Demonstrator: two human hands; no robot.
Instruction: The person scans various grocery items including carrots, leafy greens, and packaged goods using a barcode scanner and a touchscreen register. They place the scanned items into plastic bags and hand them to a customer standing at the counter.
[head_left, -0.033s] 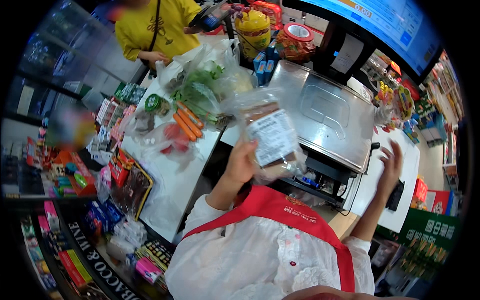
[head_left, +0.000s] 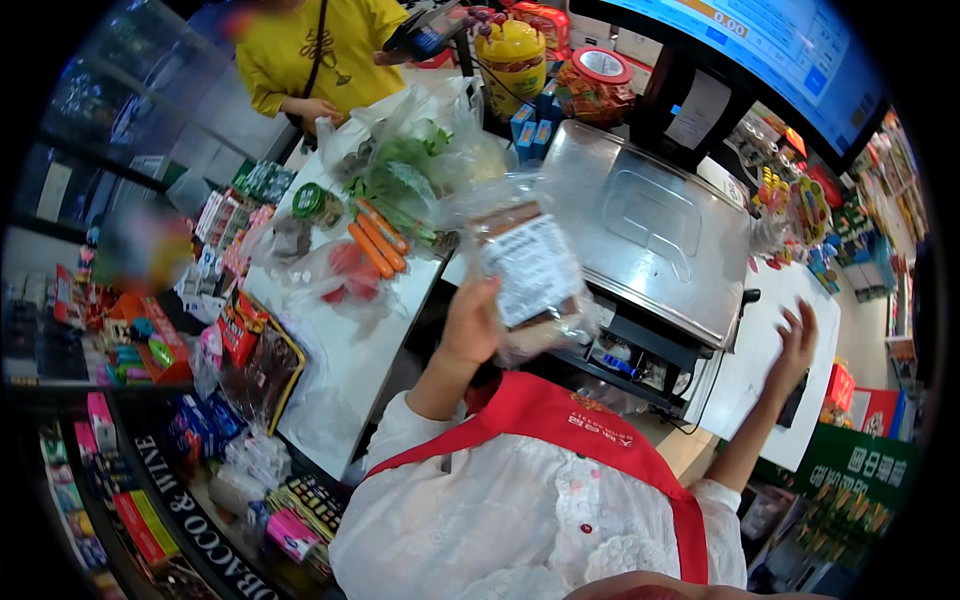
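My left hand (head_left: 472,318) grips a clear plastic package (head_left: 532,272) with brown contents and a white printed label; I cannot tell what food is inside. It is held up in front of the left edge of a flat steel scale plate (head_left: 640,225). My right hand (head_left: 796,345) holds nothing, its fingers apart, over the white counter at the right. Left of the package, carrots (head_left: 376,240), leafy greens in a clear bag (head_left: 400,175), a green-lidded jar (head_left: 316,204) and red produce in a bag (head_left: 352,272) lie on the left counter (head_left: 345,340).
Across the counter stands a person in a yellow shirt (head_left: 335,50). A lit screen (head_left: 770,60) and a receipt printer (head_left: 695,107) rise behind the scale. A yellow lollipop tub (head_left: 510,60) and a red-lidded jar (head_left: 597,85) stand at the back. Packaged snacks (head_left: 262,365) sit at the left.
The package in my left hand has shifted slightly left and tilted a little. My right hand has moved slightly down and to the right.
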